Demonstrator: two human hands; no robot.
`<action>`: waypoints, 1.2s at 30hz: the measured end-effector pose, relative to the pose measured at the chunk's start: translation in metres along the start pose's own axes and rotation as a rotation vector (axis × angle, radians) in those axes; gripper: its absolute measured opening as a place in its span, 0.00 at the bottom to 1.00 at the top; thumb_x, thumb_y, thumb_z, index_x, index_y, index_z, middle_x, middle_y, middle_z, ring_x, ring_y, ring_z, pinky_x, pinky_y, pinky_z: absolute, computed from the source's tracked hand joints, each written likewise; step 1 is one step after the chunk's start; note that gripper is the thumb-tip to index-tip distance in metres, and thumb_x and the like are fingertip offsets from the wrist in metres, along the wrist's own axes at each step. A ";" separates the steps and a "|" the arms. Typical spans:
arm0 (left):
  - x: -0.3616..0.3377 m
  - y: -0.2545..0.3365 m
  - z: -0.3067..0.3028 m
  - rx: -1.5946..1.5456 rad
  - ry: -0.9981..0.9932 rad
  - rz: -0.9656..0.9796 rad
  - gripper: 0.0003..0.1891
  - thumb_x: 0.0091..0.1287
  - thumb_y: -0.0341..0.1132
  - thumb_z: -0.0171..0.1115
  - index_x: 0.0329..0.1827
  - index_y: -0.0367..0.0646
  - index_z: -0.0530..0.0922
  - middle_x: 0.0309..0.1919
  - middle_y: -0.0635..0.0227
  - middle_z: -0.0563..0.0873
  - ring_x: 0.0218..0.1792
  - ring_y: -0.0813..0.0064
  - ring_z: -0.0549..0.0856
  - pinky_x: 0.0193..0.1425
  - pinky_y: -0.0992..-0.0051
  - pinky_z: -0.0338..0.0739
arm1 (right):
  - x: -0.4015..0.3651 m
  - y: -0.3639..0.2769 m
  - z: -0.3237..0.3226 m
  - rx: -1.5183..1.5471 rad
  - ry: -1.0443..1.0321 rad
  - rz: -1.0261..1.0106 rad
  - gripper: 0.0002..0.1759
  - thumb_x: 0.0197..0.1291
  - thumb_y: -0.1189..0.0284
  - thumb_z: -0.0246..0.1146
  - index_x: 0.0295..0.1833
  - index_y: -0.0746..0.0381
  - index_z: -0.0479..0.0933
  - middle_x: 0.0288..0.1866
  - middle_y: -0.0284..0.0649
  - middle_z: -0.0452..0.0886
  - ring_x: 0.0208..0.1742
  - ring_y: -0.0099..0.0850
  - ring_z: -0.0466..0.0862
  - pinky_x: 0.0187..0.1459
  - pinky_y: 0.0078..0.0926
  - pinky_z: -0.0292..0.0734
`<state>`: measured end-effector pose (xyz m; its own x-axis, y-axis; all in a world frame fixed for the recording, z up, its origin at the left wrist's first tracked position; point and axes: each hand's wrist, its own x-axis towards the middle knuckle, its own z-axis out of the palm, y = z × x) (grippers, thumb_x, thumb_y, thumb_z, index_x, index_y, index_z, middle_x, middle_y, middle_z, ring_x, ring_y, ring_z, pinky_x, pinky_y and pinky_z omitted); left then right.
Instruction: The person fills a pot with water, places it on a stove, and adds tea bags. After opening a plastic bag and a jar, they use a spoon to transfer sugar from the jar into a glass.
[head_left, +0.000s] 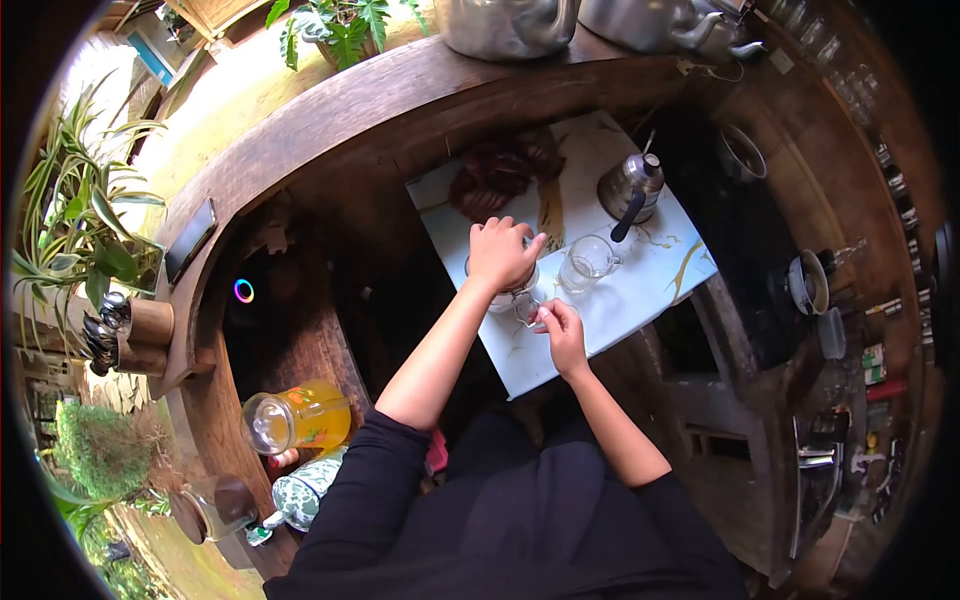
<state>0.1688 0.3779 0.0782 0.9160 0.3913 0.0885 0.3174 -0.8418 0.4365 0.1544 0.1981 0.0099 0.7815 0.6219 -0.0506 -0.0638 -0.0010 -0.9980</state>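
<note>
On the white marble-look tabletop (545, 362) stands a glass jar (515, 303), mostly hidden under my left hand (503, 255). That hand comes down over the jar's top, its fingers curled round the far side. My right hand (562, 338) pinches a thin wire-like clasp (527, 313) at the jar's near side, thumb and forefinger together. Just right of the jar is a clear glass mug (588, 264). Farther right a steel gooseneck kettle (632, 188) stands upright, its black handle toward me. Dark reddish-brown bundles (505, 172) lie beyond my left hand.
A curved wooden counter (300, 135) wraps round the table, with large metal kettles (507, 28) at its far side. To my left are a pitcher of orange drink (300, 417), a green-speckled enamel pot (305, 490), a phone (190, 240) and cutlery holders (147, 338).
</note>
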 end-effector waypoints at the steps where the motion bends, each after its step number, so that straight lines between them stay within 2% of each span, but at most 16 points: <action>1: 0.005 -0.007 0.000 -0.001 0.003 -0.002 0.17 0.65 0.51 0.58 0.42 0.49 0.86 0.42 0.63 0.85 0.52 0.63 0.79 0.55 0.62 0.67 | -0.001 0.007 -0.002 -0.168 -0.004 0.021 0.07 0.65 0.72 0.59 0.36 0.66 0.76 0.38 0.37 0.77 0.38 0.24 0.81 0.38 0.23 0.77; 3: 0.010 -0.019 -0.007 -0.250 -0.146 0.052 0.28 0.61 0.60 0.60 0.58 0.52 0.80 0.57 0.56 0.79 0.62 0.57 0.73 0.65 0.57 0.64 | -0.008 0.003 -0.002 -0.279 0.013 -0.073 0.06 0.63 0.73 0.60 0.37 0.66 0.76 0.38 0.38 0.77 0.38 0.26 0.81 0.37 0.24 0.77; 4: 0.007 -0.024 -0.013 -0.249 -0.142 0.051 0.28 0.61 0.60 0.60 0.58 0.52 0.80 0.57 0.56 0.79 0.62 0.57 0.73 0.65 0.57 0.64 | -0.009 -0.006 0.000 -0.387 0.035 -0.168 0.06 0.61 0.74 0.62 0.38 0.66 0.76 0.38 0.39 0.77 0.37 0.27 0.82 0.37 0.25 0.76; 6: -0.007 -0.026 -0.030 -0.034 -0.181 0.161 0.44 0.50 0.65 0.67 0.70 0.56 0.68 0.67 0.49 0.68 0.68 0.51 0.67 0.72 0.52 0.58 | -0.005 -0.014 -0.004 -0.412 0.058 -0.214 0.05 0.60 0.75 0.62 0.38 0.65 0.76 0.38 0.39 0.78 0.35 0.29 0.82 0.35 0.26 0.76; 7: -0.016 -0.018 -0.052 0.055 -0.285 0.149 0.54 0.39 0.62 0.76 0.73 0.57 0.63 0.69 0.46 0.64 0.68 0.48 0.66 0.71 0.51 0.62 | -0.004 -0.018 -0.005 -0.436 0.085 -0.254 0.05 0.59 0.75 0.63 0.38 0.65 0.76 0.38 0.40 0.78 0.34 0.30 0.81 0.33 0.26 0.76; 8: -0.020 -0.016 -0.051 0.056 -0.283 0.145 0.54 0.39 0.62 0.76 0.73 0.57 0.63 0.69 0.46 0.64 0.68 0.48 0.66 0.71 0.51 0.62 | -0.003 -0.022 -0.005 -0.435 0.080 -0.256 0.05 0.59 0.75 0.63 0.38 0.65 0.76 0.38 0.40 0.78 0.34 0.30 0.81 0.33 0.26 0.76; 11: -0.022 -0.010 -0.050 0.108 -0.322 0.119 0.52 0.36 0.45 0.78 0.71 0.56 0.66 0.65 0.52 0.71 0.66 0.52 0.70 0.65 0.60 0.73 | 0.005 -0.044 -0.007 -0.424 0.018 -0.241 0.04 0.59 0.76 0.62 0.38 0.65 0.76 0.37 0.40 0.78 0.32 0.30 0.80 0.32 0.26 0.75; 14: -0.012 -0.029 -0.059 -0.115 -0.284 0.204 0.50 0.35 0.43 0.77 0.70 0.55 0.69 0.61 0.53 0.76 0.61 0.52 0.76 0.65 0.61 0.73 | 0.012 -0.064 -0.005 -0.423 -0.006 -0.247 0.03 0.59 0.77 0.62 0.37 0.65 0.75 0.36 0.40 0.78 0.31 0.30 0.80 0.33 0.26 0.75; 16: -0.001 -0.047 -0.067 -0.454 -0.336 0.221 0.40 0.48 0.44 0.74 0.69 0.52 0.72 0.61 0.55 0.78 0.62 0.60 0.77 0.59 0.66 0.77 | 0.025 -0.075 -0.005 -0.457 -0.030 -0.357 0.02 0.58 0.79 0.61 0.37 0.65 0.75 0.34 0.40 0.77 0.28 0.30 0.78 0.33 0.26 0.73; 18: 0.008 -0.061 -0.081 -0.796 -0.578 -0.097 0.33 0.60 0.49 0.67 0.68 0.49 0.73 0.61 0.60 0.79 0.63 0.66 0.76 0.55 0.68 0.80 | 0.043 -0.087 -0.006 -0.472 -0.069 -0.343 0.04 0.58 0.77 0.61 0.40 0.63 0.77 0.35 0.41 0.77 0.30 0.33 0.79 0.34 0.29 0.74; 19: 0.007 -0.071 -0.074 -0.933 -0.422 -0.119 0.31 0.65 0.54 0.61 0.69 0.48 0.72 0.60 0.63 0.79 0.62 0.68 0.76 0.52 0.67 0.82 | 0.054 -0.091 -0.006 -0.584 -0.087 -0.441 0.06 0.58 0.75 0.62 0.42 0.61 0.78 0.37 0.41 0.76 0.32 0.34 0.79 0.34 0.32 0.74; 21: 0.009 -0.080 -0.070 -1.034 -0.348 -0.255 0.34 0.67 0.59 0.56 0.70 0.46 0.70 0.62 0.61 0.78 0.64 0.67 0.75 0.54 0.62 0.82 | 0.076 -0.096 -0.006 -0.699 -0.110 -0.538 0.08 0.58 0.74 0.62 0.44 0.60 0.79 0.38 0.41 0.76 0.34 0.36 0.80 0.35 0.34 0.74; 25: 0.012 -0.083 -0.061 -1.045 -0.281 -0.297 0.34 0.69 0.61 0.54 0.69 0.46 0.70 0.62 0.63 0.79 0.64 0.69 0.76 0.52 0.63 0.83 | 0.113 -0.101 0.006 -1.264 -0.492 -0.290 0.13 0.53 0.59 0.67 0.38 0.55 0.86 0.49 0.44 0.74 0.59 0.42 0.72 0.52 0.41 0.72; 28: 0.013 -0.081 -0.056 -1.075 -0.244 -0.306 0.32 0.69 0.58 0.55 0.68 0.46 0.71 0.60 0.65 0.80 0.64 0.72 0.77 0.50 0.66 0.83 | 0.127 -0.091 0.017 -1.488 -0.629 -0.157 0.17 0.49 0.55 0.69 0.41 0.53 0.87 0.52 0.42 0.75 0.59 0.40 0.72 0.54 0.43 0.71; 34: 0.011 -0.081 -0.049 -1.109 -0.167 -0.321 0.30 0.70 0.58 0.55 0.65 0.45 0.74 0.56 0.66 0.82 0.59 0.73 0.80 0.50 0.68 0.81 | 0.146 -0.082 0.014 -1.356 -0.715 0.028 0.17 0.41 0.59 0.72 0.35 0.57 0.85 0.52 0.42 0.75 0.59 0.40 0.72 0.55 0.44 0.72; 36: 0.011 -0.082 -0.048 -1.112 -0.159 -0.329 0.30 0.69 0.58 0.55 0.65 0.45 0.75 0.55 0.66 0.83 0.57 0.74 0.80 0.50 0.68 0.81 | 0.142 -0.079 0.012 -1.304 -0.695 -0.026 0.13 0.39 0.64 0.71 0.31 0.59 0.84 0.49 0.41 0.75 0.57 0.40 0.73 0.51 0.43 0.73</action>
<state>0.1412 0.4689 0.0860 0.8750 0.4126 -0.2533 0.2276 0.1113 0.9674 0.2632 0.2961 0.0822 0.3027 0.8741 -0.3799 0.8296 -0.4379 -0.3464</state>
